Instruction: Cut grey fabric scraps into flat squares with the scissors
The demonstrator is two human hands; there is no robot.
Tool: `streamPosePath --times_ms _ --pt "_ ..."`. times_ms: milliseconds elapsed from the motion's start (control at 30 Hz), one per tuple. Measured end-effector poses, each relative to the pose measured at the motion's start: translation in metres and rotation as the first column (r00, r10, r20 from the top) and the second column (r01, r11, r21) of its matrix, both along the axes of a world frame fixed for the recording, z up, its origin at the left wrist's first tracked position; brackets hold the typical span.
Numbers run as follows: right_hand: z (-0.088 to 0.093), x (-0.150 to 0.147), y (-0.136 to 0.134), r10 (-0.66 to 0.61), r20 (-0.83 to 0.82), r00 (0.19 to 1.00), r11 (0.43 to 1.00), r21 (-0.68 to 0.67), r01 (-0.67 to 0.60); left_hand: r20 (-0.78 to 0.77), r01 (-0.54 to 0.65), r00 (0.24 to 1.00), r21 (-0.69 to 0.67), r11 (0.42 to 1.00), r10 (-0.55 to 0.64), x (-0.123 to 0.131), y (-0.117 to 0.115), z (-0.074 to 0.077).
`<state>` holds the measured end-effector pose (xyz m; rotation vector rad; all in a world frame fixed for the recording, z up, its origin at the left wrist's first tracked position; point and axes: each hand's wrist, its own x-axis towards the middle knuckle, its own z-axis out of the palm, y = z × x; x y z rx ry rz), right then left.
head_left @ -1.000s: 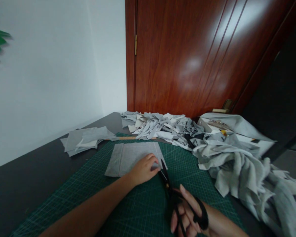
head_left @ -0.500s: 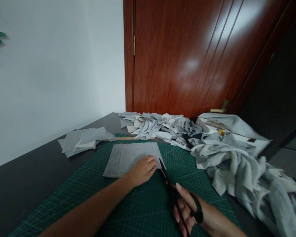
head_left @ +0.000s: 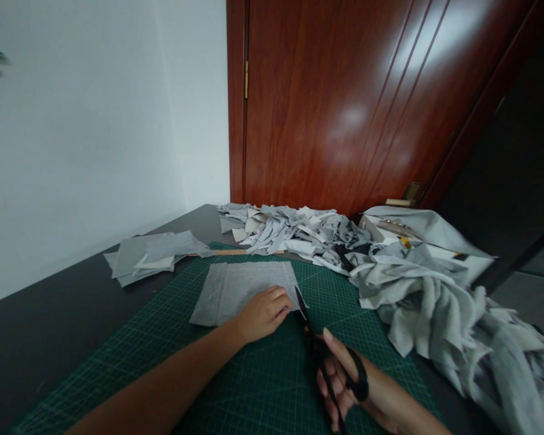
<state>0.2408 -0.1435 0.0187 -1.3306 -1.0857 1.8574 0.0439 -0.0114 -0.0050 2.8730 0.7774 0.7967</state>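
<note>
A flat piece of grey fabric [head_left: 236,287] lies on the green cutting mat [head_left: 249,380]. My left hand [head_left: 266,311] has its fingers pinched on the fabric's near right corner; the fingertips are partly hidden. In my right hand [head_left: 340,374] is a pair of black scissors [head_left: 309,332], with the thumb and fingers at the handles. Their blades point away from me, at the fabric's right edge just right of my left fingers. The handles stand somewhat apart.
Several grey fabric pieces [head_left: 152,257] are stacked at the left on the dark table [head_left: 49,329]. Behind the mat lies a heap of scraps [head_left: 294,226]. Crumpled grey cloth [head_left: 426,296] and a white box [head_left: 457,257] fill the right side. A wooden door [head_left: 317,109] stands behind.
The scissors' blades have shifted slightly up and to the right along the fabric's edge. My left hand holds nearly the same spot. The view has tilted a little.
</note>
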Motion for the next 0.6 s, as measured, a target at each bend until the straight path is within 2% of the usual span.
streamPosePath --times_ms 267,600 --pt "-0.003 -0.005 -0.002 -0.012 0.003 1.000 1.000 -0.004 0.012 0.011 0.000 1.000 -0.013 1.000 0.001 0.001 -0.001 0.000" --pt "-0.002 -0.012 -0.001 -0.069 0.021 0.997 0.995 0.077 0.067 0.014 0.013 1.000 -0.025 1.000 -0.012 0.000 -0.001 0.001"
